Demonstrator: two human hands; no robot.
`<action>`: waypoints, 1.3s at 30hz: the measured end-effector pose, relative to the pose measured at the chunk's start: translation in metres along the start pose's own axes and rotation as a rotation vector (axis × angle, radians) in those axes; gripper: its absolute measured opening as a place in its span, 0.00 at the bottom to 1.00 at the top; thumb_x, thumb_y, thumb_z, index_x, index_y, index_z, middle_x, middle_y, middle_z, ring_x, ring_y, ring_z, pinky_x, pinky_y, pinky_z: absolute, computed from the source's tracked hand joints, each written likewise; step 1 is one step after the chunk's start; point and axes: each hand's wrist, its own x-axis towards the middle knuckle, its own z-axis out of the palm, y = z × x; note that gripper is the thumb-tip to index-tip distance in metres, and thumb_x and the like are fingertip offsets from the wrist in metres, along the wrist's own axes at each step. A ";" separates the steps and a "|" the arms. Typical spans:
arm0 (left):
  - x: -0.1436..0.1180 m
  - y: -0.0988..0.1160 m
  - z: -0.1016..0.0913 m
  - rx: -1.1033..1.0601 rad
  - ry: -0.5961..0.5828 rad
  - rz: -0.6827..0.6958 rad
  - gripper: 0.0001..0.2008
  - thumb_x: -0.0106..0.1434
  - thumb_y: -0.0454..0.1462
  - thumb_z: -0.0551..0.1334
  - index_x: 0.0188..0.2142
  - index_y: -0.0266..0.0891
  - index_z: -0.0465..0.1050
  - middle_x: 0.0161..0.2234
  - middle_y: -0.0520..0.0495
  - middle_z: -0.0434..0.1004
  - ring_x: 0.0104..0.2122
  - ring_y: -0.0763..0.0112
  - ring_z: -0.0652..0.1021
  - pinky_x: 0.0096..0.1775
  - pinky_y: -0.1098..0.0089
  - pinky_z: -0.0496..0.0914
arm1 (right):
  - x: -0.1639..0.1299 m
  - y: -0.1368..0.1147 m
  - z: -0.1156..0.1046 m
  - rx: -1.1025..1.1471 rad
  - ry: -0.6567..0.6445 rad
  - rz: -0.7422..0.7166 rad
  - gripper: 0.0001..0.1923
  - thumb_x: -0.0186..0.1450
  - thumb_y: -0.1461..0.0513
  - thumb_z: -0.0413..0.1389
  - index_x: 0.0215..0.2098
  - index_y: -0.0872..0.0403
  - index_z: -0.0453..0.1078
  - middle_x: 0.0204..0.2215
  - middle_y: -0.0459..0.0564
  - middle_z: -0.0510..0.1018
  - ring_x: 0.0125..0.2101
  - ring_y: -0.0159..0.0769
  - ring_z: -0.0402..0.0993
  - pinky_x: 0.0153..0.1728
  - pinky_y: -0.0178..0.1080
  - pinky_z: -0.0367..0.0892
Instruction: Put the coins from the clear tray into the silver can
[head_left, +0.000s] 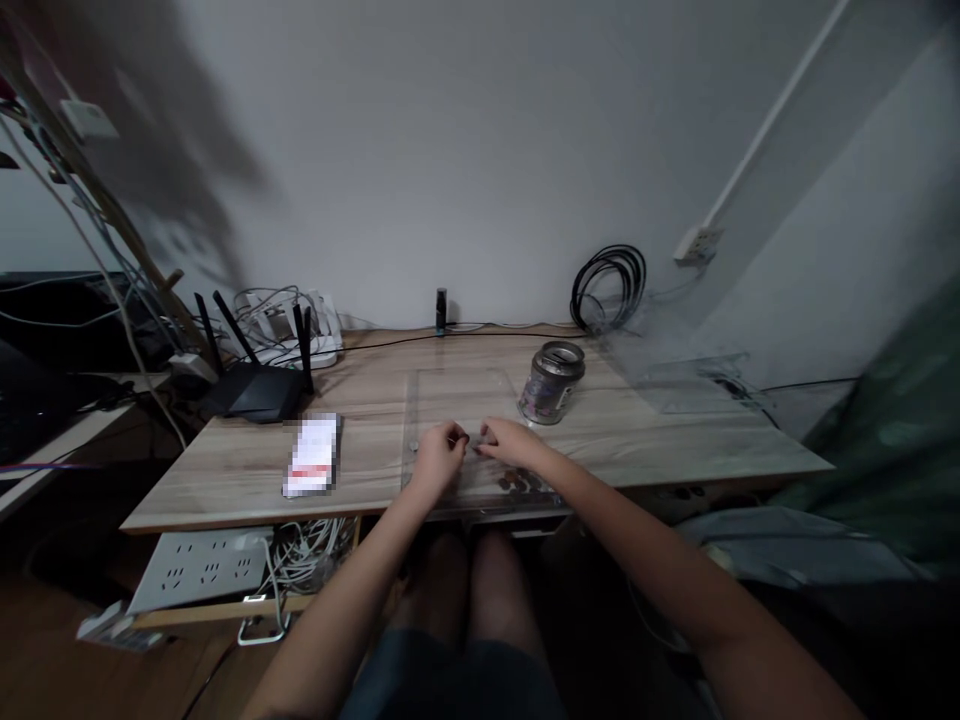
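2 hands at the middle of the desk, over a clear flat sheet lying on the wood. My left hand and right hand are close together, fingertips nearly meeting, both curled as if pinching something small between them. It's too small and blurred to name, and I can't tell whether either hand has a real grip on it.

Some small dark round pieces lie on the sheet just under my right wrist. A tape-wrapped tin stands upright just beyond my right hand, apart from it.

My read: this is fine fingertip work, so the way to do it well is to rest both wrists on the desk, keep the pinch low over the sheet so anything dropped stays put, and keep my right forearm from sweeping the dark pieces off the near edge. The light is dim; leaning in would help.

Elsewhere: router at back left, a white card to its right, a cable coil against the wall, a power strip below the desk.
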 end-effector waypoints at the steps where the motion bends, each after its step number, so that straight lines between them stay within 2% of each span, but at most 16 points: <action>1: 0.000 0.000 0.000 -0.012 0.008 -0.008 0.04 0.54 0.33 0.56 0.26 0.36 0.68 0.22 0.51 0.71 0.23 0.75 0.73 0.27 0.76 0.63 | -0.002 -0.001 0.002 0.034 0.012 -0.022 0.17 0.54 0.55 0.56 0.39 0.54 0.65 0.30 0.48 0.75 0.29 0.31 0.68 0.26 0.31 0.56; 6: 0.000 0.000 -0.002 -0.014 0.048 0.006 0.04 0.53 0.32 0.56 0.25 0.36 0.68 0.21 0.51 0.71 0.23 0.75 0.73 0.27 0.75 0.63 | -0.004 0.001 0.006 0.175 -0.019 -0.095 0.09 0.56 0.61 0.55 0.36 0.55 0.66 0.25 0.45 0.73 0.25 0.28 0.66 0.26 0.30 0.55; 10: -0.001 0.002 -0.003 0.000 0.041 -0.001 0.04 0.53 0.32 0.56 0.25 0.36 0.68 0.22 0.50 0.72 0.23 0.75 0.73 0.28 0.75 0.63 | 0.000 0.002 0.007 0.182 0.011 -0.128 0.10 0.55 0.60 0.56 0.35 0.54 0.66 0.24 0.44 0.72 0.25 0.28 0.65 0.26 0.30 0.55; 16: -0.001 0.003 -0.003 0.015 0.036 -0.022 0.04 0.53 0.32 0.56 0.25 0.36 0.69 0.23 0.50 0.72 0.23 0.75 0.73 0.27 0.76 0.63 | 0.003 -0.005 0.015 0.199 0.034 -0.142 0.04 0.54 0.64 0.55 0.29 0.55 0.68 0.25 0.46 0.73 0.26 0.29 0.66 0.26 0.31 0.57; 19: -0.001 0.002 -0.003 0.026 0.034 -0.028 0.04 0.53 0.32 0.56 0.25 0.36 0.70 0.22 0.50 0.72 0.23 0.75 0.73 0.27 0.75 0.63 | 0.004 0.002 -0.012 0.263 0.187 -0.146 0.03 0.54 0.64 0.54 0.28 0.55 0.69 0.25 0.47 0.74 0.26 0.30 0.67 0.27 0.31 0.59; 21: -0.001 0.003 -0.003 0.036 0.026 -0.040 0.05 0.53 0.32 0.57 0.25 0.35 0.70 0.22 0.50 0.73 0.24 0.75 0.73 0.28 0.75 0.64 | 0.006 0.018 -0.046 0.304 0.438 -0.056 0.07 0.56 0.63 0.51 0.30 0.55 0.70 0.25 0.47 0.75 0.26 0.30 0.67 0.28 0.32 0.60; 23: -0.001 0.005 -0.003 0.033 0.009 -0.048 0.06 0.54 0.32 0.56 0.26 0.35 0.72 0.22 0.49 0.74 0.24 0.74 0.73 0.29 0.74 0.64 | 0.012 0.042 -0.084 0.270 0.743 0.123 0.10 0.56 0.60 0.51 0.33 0.55 0.71 0.28 0.49 0.76 0.28 0.32 0.68 0.28 0.33 0.61; 24: -0.002 0.007 -0.003 0.025 0.001 -0.050 0.07 0.54 0.32 0.56 0.26 0.35 0.72 0.22 0.49 0.74 0.24 0.74 0.73 0.29 0.74 0.65 | 0.016 0.054 -0.100 0.223 0.776 0.230 0.09 0.54 0.60 0.53 0.31 0.55 0.72 0.27 0.49 0.76 0.27 0.34 0.68 0.28 0.34 0.60; 26: -0.002 0.010 -0.005 0.003 0.002 -0.051 0.07 0.54 0.33 0.56 0.25 0.35 0.73 0.21 0.49 0.74 0.24 0.74 0.73 0.29 0.73 0.65 | 0.025 0.075 -0.123 0.132 0.752 0.395 0.08 0.50 0.60 0.56 0.27 0.54 0.73 0.26 0.50 0.76 0.27 0.35 0.68 0.28 0.35 0.60; 29: -0.002 0.012 -0.007 -0.119 0.043 -0.106 0.07 0.52 0.36 0.59 0.26 0.35 0.74 0.23 0.48 0.75 0.24 0.74 0.73 0.27 0.73 0.66 | 0.032 0.086 -0.132 0.045 0.678 0.517 0.07 0.47 0.62 0.57 0.25 0.54 0.74 0.28 0.53 0.76 0.29 0.38 0.69 0.29 0.36 0.61; 31: -0.001 0.013 -0.009 -0.303 0.053 -0.195 0.08 0.51 0.38 0.61 0.27 0.34 0.74 0.22 0.48 0.74 0.24 0.74 0.73 0.26 0.73 0.67 | 0.029 0.073 -0.126 0.021 0.714 0.482 0.09 0.50 0.61 0.56 0.29 0.54 0.75 0.31 0.54 0.76 0.32 0.40 0.69 0.32 0.38 0.61; 33: 0.001 0.016 -0.011 -0.518 0.044 -0.273 0.11 0.48 0.40 0.64 0.27 0.33 0.73 0.21 0.47 0.74 0.24 0.73 0.74 0.25 0.74 0.68 | 0.019 0.046 -0.113 0.068 0.746 0.321 0.13 0.55 0.59 0.53 0.36 0.54 0.74 0.35 0.55 0.76 0.35 0.40 0.69 0.34 0.38 0.62; 35: 0.003 0.023 -0.012 -0.697 0.040 -0.310 0.14 0.43 0.42 0.67 0.25 0.32 0.72 0.21 0.47 0.74 0.24 0.72 0.75 0.25 0.74 0.68 | 0.003 0.012 -0.097 0.207 0.653 0.082 0.15 0.58 0.59 0.50 0.40 0.55 0.72 0.36 0.53 0.76 0.34 0.36 0.70 0.35 0.36 0.63; 36: 0.005 0.029 -0.012 -0.766 0.039 -0.318 0.15 0.41 0.42 0.68 0.25 0.33 0.71 0.21 0.47 0.74 0.25 0.72 0.75 0.25 0.75 0.68 | -0.005 -0.005 -0.089 0.289 0.535 -0.034 0.15 0.58 0.58 0.51 0.40 0.55 0.72 0.35 0.52 0.77 0.32 0.35 0.70 0.33 0.35 0.63; 38: 0.009 0.044 -0.008 -0.859 0.024 -0.316 0.16 0.40 0.42 0.69 0.25 0.33 0.71 0.22 0.48 0.74 0.25 0.72 0.76 0.24 0.76 0.67 | -0.020 -0.032 -0.077 0.394 0.434 -0.149 0.14 0.58 0.59 0.51 0.38 0.54 0.73 0.33 0.51 0.77 0.31 0.34 0.71 0.32 0.33 0.64; 39: 0.011 0.053 -0.005 -0.889 0.011 -0.305 0.15 0.40 0.41 0.68 0.26 0.33 0.71 0.23 0.48 0.74 0.25 0.72 0.76 0.24 0.76 0.67 | -0.026 -0.040 -0.075 0.424 0.431 -0.168 0.13 0.58 0.59 0.51 0.36 0.54 0.74 0.32 0.51 0.77 0.31 0.34 0.71 0.31 0.33 0.64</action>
